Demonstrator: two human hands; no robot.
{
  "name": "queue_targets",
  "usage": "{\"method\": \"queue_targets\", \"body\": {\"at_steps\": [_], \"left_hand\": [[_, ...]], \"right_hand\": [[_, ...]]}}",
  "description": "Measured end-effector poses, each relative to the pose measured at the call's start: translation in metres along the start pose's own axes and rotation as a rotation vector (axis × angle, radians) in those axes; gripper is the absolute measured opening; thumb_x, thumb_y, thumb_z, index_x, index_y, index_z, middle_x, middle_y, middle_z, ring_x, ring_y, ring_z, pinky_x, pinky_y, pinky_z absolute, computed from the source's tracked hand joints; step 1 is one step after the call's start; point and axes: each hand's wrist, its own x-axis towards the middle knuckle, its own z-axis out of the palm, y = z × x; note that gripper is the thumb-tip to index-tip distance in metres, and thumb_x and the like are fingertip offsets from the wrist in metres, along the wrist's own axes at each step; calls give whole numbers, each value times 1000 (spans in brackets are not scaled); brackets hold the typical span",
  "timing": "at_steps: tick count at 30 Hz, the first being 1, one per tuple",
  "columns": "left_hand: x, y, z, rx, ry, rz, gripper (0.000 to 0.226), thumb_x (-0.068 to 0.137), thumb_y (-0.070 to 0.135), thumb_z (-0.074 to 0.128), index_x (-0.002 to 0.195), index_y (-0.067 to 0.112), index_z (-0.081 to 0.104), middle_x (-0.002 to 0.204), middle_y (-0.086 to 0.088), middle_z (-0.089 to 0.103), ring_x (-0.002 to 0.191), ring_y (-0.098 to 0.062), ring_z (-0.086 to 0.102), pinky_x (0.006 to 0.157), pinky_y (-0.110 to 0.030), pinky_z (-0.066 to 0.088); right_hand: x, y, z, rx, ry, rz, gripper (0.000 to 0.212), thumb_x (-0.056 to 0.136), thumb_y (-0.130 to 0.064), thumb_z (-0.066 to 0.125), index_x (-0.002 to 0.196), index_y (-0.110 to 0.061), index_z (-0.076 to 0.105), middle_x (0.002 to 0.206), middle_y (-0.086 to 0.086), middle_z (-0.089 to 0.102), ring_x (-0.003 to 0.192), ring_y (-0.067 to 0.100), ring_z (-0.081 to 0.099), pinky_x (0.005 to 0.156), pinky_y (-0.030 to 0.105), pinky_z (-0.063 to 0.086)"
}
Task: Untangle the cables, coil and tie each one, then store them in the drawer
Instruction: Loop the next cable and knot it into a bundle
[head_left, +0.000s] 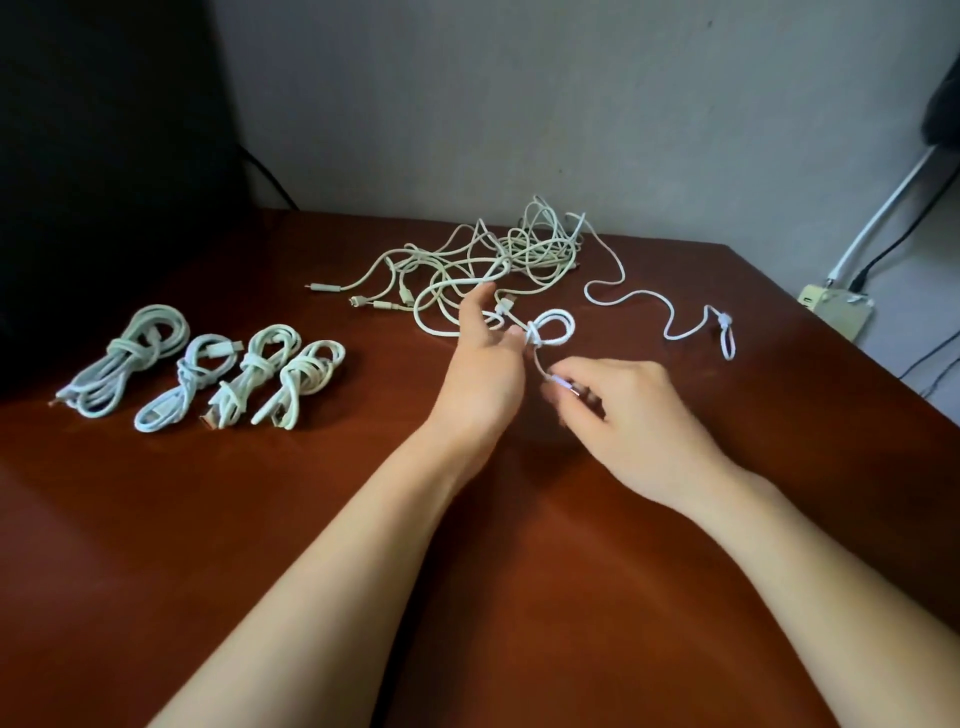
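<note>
Head view: my left hand (485, 364) pinches the crossing of a small loop in a white cable (553, 327) while my right hand (623, 410) pinches its plug end (569, 387) just below. I judge it is steadying the loop so the tail can pass through. The tangled pile (498, 260) lies just behind, and four tied coils (208, 374) are parked well left, clear of the work. Glossy brown table (311, 519), grey wall (519, 104), power strip (831, 312) past the right edge; no drawer in sight.

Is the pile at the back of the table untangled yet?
No, it is tangled: the cable pile has strands looping and crossing over each other, with several connectors sticking out on its left.
</note>
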Motion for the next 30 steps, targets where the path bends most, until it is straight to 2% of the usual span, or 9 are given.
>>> {"method": "queue_targets", "body": {"at_steps": [2,4,6,8,13,16,19,25,30], "left_hand": [[-4,-2,1,198,-26,112,43,99,6,37,139,22,34,68,6,45,54,-2,42,57,-20,35],[-8,-2,3,367,-56,224,36,100,8,37,135,16,40,75,7,50,65,2,49,62,-15,36],[-10,-2,3,518,-70,319,31,99,8,37,128,9,47,97,-1,59,92,-9,54,75,-18,36],[-9,-3,2,640,-76,385,25,99,7,37,117,6,54,110,-8,57,105,-20,50,84,-20,32],[-9,-7,-2,795,-213,465,18,97,1,37,96,10,53,98,-5,51,99,-27,45,80,-21,26],[-10,-7,-1,834,-262,503,16,98,9,32,87,18,41,88,-1,42,89,-29,44,75,-25,26],[-10,-5,1,806,-292,519,21,95,15,30,83,10,46,89,-11,49,85,-29,45,78,-32,31],[-17,-1,5,751,-353,490,20,102,16,38,84,19,46,88,-2,46,88,-18,39,79,-23,25],[-15,-3,6,657,-272,452,25,99,14,44,75,19,47,77,3,46,81,-19,45,70,-24,27]], "right_hand": [[-1,-1,-2,-57,24,-46,31,88,-35,45,77,-12,62,60,-3,50,55,21,49,53,40,45],[-2,-3,-4,-88,67,-96,35,85,-36,40,77,-10,63,60,-5,46,52,20,44,50,36,43],[-1,-3,-6,-107,123,-129,33,84,-33,41,77,-11,65,60,-6,45,52,16,41,51,36,40],[0,-1,-8,-114,175,-150,30,86,-31,45,75,-11,65,60,-6,45,53,12,39,51,29,37],[2,2,-10,0,277,-138,23,86,-29,59,79,-11,70,61,-6,54,60,12,49,59,11,39],[4,2,-11,80,337,-91,17,84,-26,68,78,-10,71,60,-6,60,63,11,60,61,12,45],[5,3,-14,170,384,-7,14,82,-25,69,77,-12,71,60,-8,62,64,10,63,60,15,48],[9,10,-14,294,393,144,18,81,-28,73,69,-36,62,63,-21,64,62,4,63,62,17,48],[11,12,-12,354,321,239,19,86,-26,69,68,-33,65,65,-15,67,64,4,60,67,27,47]]}}
